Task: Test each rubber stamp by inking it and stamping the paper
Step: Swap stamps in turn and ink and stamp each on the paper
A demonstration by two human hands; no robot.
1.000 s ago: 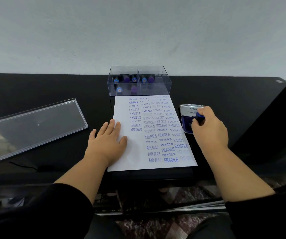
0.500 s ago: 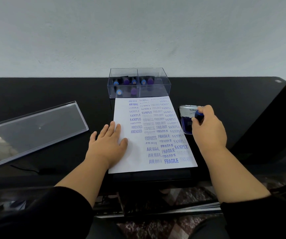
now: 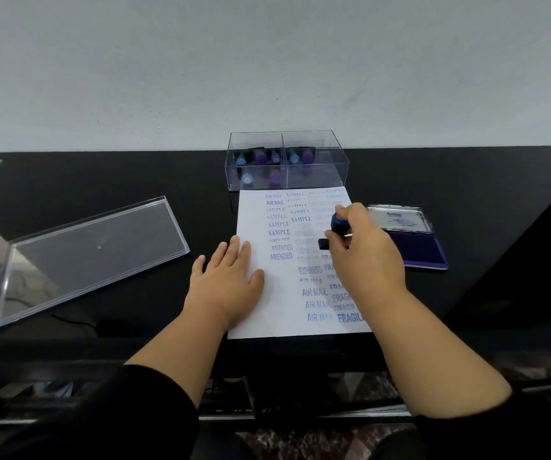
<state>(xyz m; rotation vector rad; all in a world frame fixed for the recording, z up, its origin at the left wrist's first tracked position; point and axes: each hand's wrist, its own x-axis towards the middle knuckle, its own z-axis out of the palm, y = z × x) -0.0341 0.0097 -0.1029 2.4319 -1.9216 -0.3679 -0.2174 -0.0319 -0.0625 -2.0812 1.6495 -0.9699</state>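
1. Behind your black table [image 3: 101, 180] rises a plain pale wall [image 3: 267, 61], filling the upper half of the view.
2. Your right hand [image 3: 363, 257] covers much of the paper's [image 3: 280, 313] right side, so several blue imprints there are cut short; others near the top are too blurred to read.
3. Its fingers curl around the blue-handled stamp [image 3: 337, 227], whose dark base pokes out at the left of your fist over the middle of the sheet. You cannot tell whether the base touches the paper.
4. Your left hand [image 3: 231, 280] lies flat with straight fingers on the paper's left edge.
5. Just right of the sheet sits the ink pad [image 3: 413, 247], its lid up and its near left part hidden by your right hand.
6. At the paper's far edge stands a clear divided box [image 3: 287, 161] with blue and purple stamps inside, hard to count.
7. Well to the left lies a clear lid [image 3: 85, 257], tilted.
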